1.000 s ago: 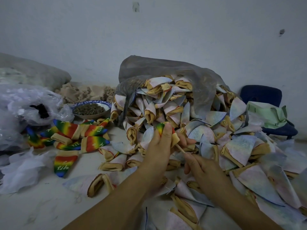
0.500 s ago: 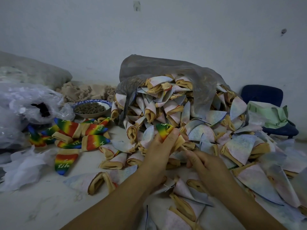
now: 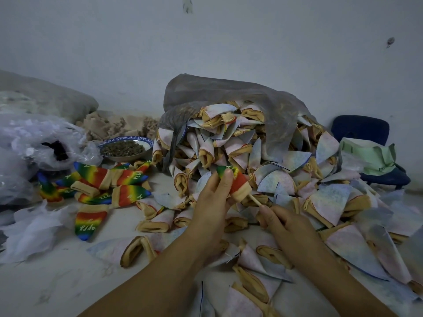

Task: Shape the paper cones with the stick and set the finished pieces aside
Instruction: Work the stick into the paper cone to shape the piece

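We see cone [image 3: 236, 183] fuller than half second ago, red body and tan rim showing, held above pale pile [image 3: 231, 145]. Left hand [image 3: 210, 202] pinches tip; right hand [image 3: 283, 225] grips stick [image 3: 254, 199], partly withdrawn. Shaping nearly done, we judge.

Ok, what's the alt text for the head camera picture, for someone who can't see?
A left hand holds a rainbow cone; the right hand holds a stick poked into its open end. A pile of pale cones sits behind, rainbow ones lie left.
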Demonstrator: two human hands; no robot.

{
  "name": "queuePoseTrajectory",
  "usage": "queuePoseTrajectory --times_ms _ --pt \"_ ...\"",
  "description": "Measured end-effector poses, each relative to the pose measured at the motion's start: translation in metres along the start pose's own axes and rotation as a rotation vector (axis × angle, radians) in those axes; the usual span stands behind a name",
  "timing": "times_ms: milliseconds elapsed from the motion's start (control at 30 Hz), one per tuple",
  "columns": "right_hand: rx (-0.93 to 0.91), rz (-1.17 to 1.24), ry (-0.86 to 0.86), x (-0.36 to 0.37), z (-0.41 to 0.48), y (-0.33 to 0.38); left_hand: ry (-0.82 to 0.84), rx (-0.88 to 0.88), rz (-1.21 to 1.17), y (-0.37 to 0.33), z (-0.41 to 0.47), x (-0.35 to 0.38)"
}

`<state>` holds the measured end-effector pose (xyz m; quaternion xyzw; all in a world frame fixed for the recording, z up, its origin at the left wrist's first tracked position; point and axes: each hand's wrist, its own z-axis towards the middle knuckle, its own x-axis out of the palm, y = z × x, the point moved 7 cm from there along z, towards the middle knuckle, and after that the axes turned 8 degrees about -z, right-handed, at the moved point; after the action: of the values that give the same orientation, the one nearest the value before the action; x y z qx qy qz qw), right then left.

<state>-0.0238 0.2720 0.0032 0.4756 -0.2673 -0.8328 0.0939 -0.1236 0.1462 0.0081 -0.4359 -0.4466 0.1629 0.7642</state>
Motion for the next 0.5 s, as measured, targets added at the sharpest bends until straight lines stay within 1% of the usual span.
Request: queuePoseTrajectory --times_ms 100,200,400,500 --pt "-0.007 0.008 -0.004 0.000 -0.001 0.003 -0.043 0.022 -0.065 -0.003 0.002 -0.004" --pt "-0.016 0.000 -0.006 -0.001 -0.001 0.004 -0.038 0.046 -0.041 -0.006 0.004 -0.005" --pt "-0.042 -0.006 -0.005 0.001 -0.002 0.011 -0.043 0.161 0.270 -0.010 -0.001 -0.003" --pt "-0.049 -0.041 0.001 0.000 -0.002 0.009 -0.071 0.212 0.339 -0.015 -0.003 -0.006"
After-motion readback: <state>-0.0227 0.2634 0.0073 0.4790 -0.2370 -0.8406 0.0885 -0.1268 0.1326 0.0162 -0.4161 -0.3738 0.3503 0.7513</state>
